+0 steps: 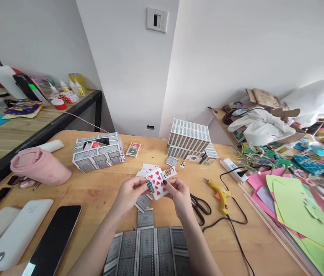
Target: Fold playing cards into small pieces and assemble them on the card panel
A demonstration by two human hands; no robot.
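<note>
A face-up playing card with red hearts [158,184] is pinched between both hands above the table. My left hand [131,193] grips its left edge, thumb on top, and my right hand [180,195] holds the right side the same way. Whether more cards lie behind it, I cannot tell. Just beyond are loose face-up cards, one a picture card [170,171]. Below the hands, a grey-backed card [145,219] touches the far edge of a panel of grey-backed cards [146,245] laid in rows between my forearms.
Scissors [203,203] and a yellow glue gun [222,195] with its cord lie right of my hand. At the back stand a card-covered box [99,155] and stacked card packs [189,136]. A pink tumbler [41,166] and phone [54,241] lie left, coloured paper [297,207] right.
</note>
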